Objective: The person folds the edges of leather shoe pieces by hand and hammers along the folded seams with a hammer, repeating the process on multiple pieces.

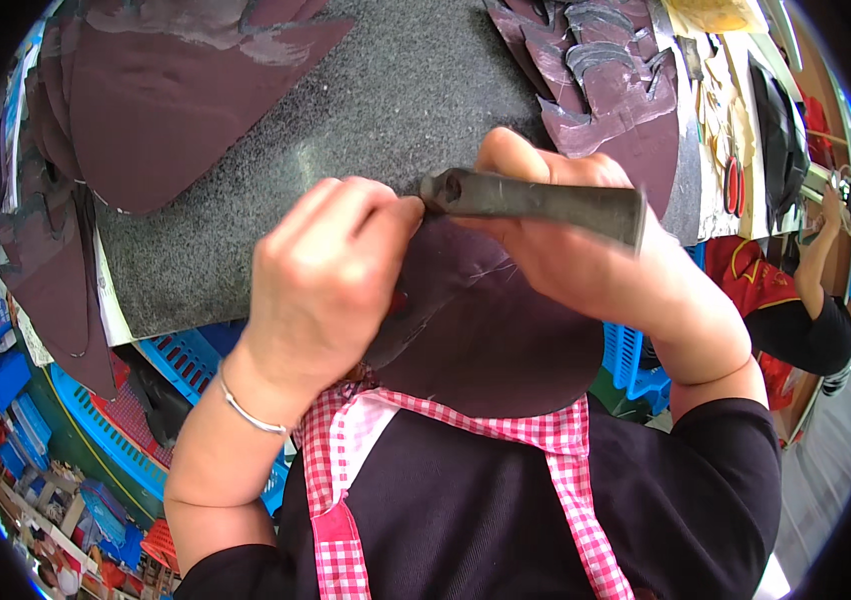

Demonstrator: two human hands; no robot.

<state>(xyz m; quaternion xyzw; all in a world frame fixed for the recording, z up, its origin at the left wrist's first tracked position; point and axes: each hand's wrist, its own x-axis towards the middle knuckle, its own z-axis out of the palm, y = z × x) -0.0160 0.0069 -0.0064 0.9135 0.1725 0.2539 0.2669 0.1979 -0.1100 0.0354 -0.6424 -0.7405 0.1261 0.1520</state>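
Close against the person's chest, just off the near edge of the grey speckled surface (396, 110), both hands met over a dark maroon leather piece (486, 330). The right hand (596, 260) was closed around a flat grey metal tool (536, 200), thumb on top, gripping it toward its far end. That tool's long axis ran almost level from right to left, its blunt hollow tip pointing at the left hand (321, 275). The left hand was curled shut, its fingertips (401, 210) pinching the upper edge of the leather and touching the tool's tip, so the working point lay between the two hands, nearer the left. The leather hung down from that pinch, spreading below both wrists and in front of a red-checked apron (566, 470). A thin silver bracelet (251, 412) sat on the left wrist.

Farther out, more maroon cut pieces (176, 100) lay stacked at the surface's far left corner, and another pile (616, 90) at its far right. Blue plastic crates (186, 355) stood below the near left edge. At the right, another person in a red top (761, 290) worked, well apart.
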